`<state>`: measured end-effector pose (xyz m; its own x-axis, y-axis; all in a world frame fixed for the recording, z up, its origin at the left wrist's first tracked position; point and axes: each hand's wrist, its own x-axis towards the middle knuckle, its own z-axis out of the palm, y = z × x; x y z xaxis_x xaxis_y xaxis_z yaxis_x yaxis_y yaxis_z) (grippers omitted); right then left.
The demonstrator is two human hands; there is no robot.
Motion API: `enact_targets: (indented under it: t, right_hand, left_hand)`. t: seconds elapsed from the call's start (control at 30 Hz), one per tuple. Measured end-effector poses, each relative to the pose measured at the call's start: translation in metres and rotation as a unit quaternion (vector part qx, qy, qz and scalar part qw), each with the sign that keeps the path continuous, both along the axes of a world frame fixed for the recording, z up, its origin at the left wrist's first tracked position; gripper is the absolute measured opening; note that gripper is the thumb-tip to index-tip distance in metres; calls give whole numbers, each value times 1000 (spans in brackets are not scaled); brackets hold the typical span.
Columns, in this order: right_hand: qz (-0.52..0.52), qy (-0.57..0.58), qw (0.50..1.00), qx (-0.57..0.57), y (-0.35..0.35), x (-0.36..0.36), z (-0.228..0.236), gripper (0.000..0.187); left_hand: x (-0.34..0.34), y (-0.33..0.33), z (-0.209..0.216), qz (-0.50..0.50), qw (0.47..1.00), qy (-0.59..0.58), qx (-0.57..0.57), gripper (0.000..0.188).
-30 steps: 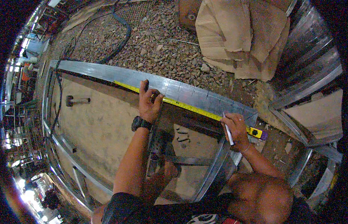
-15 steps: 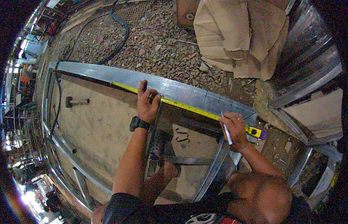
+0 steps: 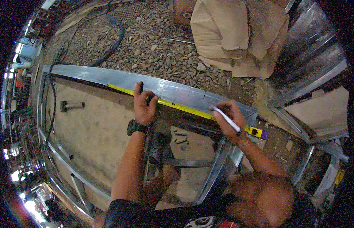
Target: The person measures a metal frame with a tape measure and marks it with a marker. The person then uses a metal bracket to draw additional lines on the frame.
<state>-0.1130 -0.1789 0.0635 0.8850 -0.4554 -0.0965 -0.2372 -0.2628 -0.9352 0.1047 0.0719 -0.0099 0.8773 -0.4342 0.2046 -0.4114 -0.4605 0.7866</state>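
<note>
A long silvery metal beam (image 3: 120, 78) lies across the view, with several dark marks on its right part. Along its near edge runs the yellow blade of a tape measure (image 3: 184, 109), whose case sits past my right hand at the beam's right end. My left hand (image 3: 145, 109), a dark watch on its wrist, holds the blade against the beam edge, index finger stretched over the metal. In my right hand (image 3: 234, 121) is a white pen (image 3: 227, 119), slanted with its far end over the beam; the fingers partly hide the blade there.
Inside the metal frame lie a hammer (image 3: 72, 106) and several small dark metal pieces (image 3: 180, 138) on a tan surface. Beyond the beam are gravel (image 3: 154, 49), a dark hose (image 3: 117, 40) and crumpled cardboard (image 3: 222, 34). Metal sheeting (image 3: 314, 53) stands at the right.
My right hand has moved a little left and farther over the beam, with the pen now lying more flatly. My left hand stays on the tape. The whole view has shifted slightly.
</note>
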Motion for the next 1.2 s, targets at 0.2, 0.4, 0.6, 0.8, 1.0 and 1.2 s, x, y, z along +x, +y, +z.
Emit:
enact_targets:
  t: [0.2,0.4,0.6,0.8,1.0,1.2]
  right_hand:
    - [4,-13,997,75,4,28,-32,23]
    - [-21,-31,999,18,1,25,-42,24]
    - [3,-24,998,-65,0,26,-38,25]
    - [3,-39,999,-29,0,25,-41,24]
    - [-1,-80,994,-78,-1,27,-41,23]
    - [33,-61,992,-104,-6,25,-47,23]
  left_hand:
    - [0,0,1,-2,1000,-14,15,18]
    - [-2,0,4,-4,1000,-18,-2,15]
    - [1,2,-4,-5,999,-22,-32,13]
    - [3,4,8,-20,999,-27,31,15]
    - [-1,0,7,-8,1000,-12,16,16]
    - [0,0,4,-12,1000,-28,-7,16]
